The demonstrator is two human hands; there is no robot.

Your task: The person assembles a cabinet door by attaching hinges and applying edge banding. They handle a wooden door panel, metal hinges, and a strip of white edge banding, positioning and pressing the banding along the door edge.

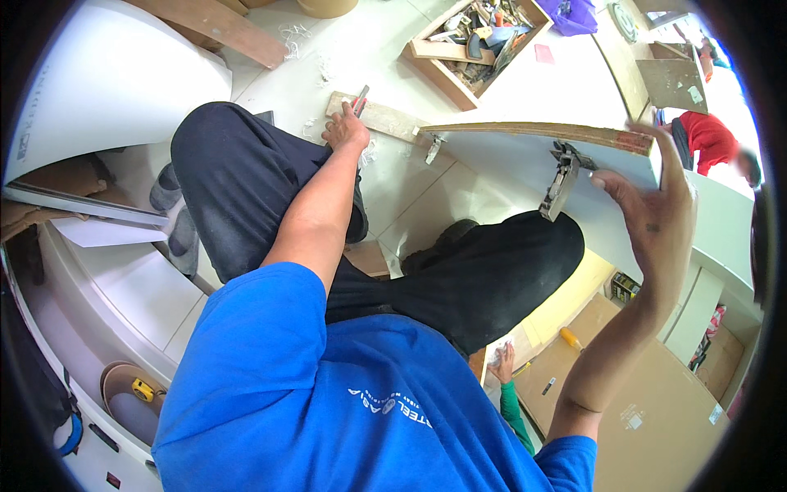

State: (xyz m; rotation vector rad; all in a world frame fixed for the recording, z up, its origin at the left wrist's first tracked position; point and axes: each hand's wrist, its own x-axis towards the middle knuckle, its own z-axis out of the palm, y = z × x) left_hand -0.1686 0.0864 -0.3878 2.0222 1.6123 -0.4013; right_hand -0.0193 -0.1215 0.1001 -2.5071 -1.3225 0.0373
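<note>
My left hand (346,133) is closed around a slim red and grey utility knife (360,102), which points away from me. Beneath that hand, a worn wooden strip (389,122) lies on the floor. On the right, my right hand (656,193) grips the end of a white panel (508,160), its fingers over the top edge and the thumb against the face. The panel stands on edge, with brown layered wood showing along the top. A metal cabinet hinge (564,176) is fixed near my right thumb, and a second hinge (434,149) sits toward the far end.
A wooden box (447,78) full of tools stands on the tiled floor ahead. White shavings (295,34) lie at the far left. A green-sleeved person's hand (503,361) shows at lower right, beside a large brown board (623,385). Another person in red (711,141) bends at far right.
</note>
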